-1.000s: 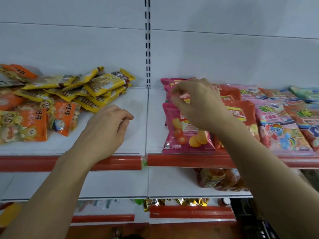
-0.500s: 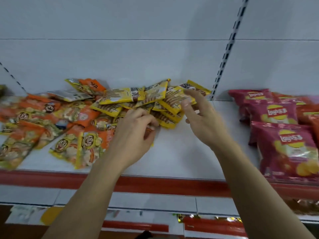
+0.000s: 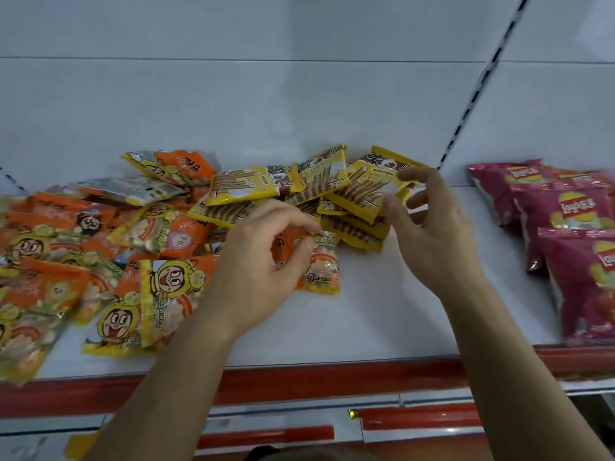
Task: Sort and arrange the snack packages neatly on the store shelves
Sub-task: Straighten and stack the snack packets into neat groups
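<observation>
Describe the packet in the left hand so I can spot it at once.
On the white shelf, find the heap of yellow packets with brown sticks printed on them. Just in front of it, the left hand pinches a small orange packet. It lies alone at the right edge of the orange pile, with pale round snacks showing on its front.

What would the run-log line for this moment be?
left hand: pinches orange packet | right hand: fingers on yellow packet, grip unclear | pink chip bags: right of shelf, untouched
</observation>
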A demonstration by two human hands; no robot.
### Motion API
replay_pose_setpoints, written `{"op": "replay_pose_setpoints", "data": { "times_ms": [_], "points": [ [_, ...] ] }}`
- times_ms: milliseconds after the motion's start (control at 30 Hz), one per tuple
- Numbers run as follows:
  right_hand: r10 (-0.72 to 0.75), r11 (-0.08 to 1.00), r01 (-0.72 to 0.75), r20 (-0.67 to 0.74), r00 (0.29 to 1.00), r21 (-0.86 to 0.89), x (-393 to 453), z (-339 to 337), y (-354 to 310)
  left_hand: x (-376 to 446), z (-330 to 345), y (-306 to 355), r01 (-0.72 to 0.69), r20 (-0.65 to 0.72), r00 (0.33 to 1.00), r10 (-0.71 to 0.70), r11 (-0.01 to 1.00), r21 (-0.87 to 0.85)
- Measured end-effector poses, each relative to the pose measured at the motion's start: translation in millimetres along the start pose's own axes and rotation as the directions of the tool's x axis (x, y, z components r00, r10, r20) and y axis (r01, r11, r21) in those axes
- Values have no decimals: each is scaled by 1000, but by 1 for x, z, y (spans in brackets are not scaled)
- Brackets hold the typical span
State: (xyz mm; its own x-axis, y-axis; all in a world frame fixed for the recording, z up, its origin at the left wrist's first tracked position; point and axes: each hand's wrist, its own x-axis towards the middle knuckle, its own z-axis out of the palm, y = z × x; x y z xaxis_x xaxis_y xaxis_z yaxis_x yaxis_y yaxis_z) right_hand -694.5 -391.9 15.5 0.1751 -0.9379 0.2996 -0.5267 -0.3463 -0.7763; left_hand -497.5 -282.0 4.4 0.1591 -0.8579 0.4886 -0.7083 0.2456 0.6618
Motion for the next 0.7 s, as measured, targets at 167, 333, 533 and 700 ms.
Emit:
{"op": "replay_pose_setpoints", "data": {
  "times_ms": [167,333,533,700],
  "points": [
    [-180,984,180,-76,981,-3,-30,-1,-28,1,-9,3,86,-183,969,-166,921,-380],
    [-258,953,288,244,935,-96,-54,41,-58,1,-28,1,106,-205,953,-224,878,-468],
    [-97,919,210,324,941,-334,-60,66,-62,-18,-59,-3,143,-180,968,-172,976,-165],
    [-94,968,154,284,954,-196,-57,69,-56,-33,-66,-20,117,-63,992,-106,969,217]
  ]
}}
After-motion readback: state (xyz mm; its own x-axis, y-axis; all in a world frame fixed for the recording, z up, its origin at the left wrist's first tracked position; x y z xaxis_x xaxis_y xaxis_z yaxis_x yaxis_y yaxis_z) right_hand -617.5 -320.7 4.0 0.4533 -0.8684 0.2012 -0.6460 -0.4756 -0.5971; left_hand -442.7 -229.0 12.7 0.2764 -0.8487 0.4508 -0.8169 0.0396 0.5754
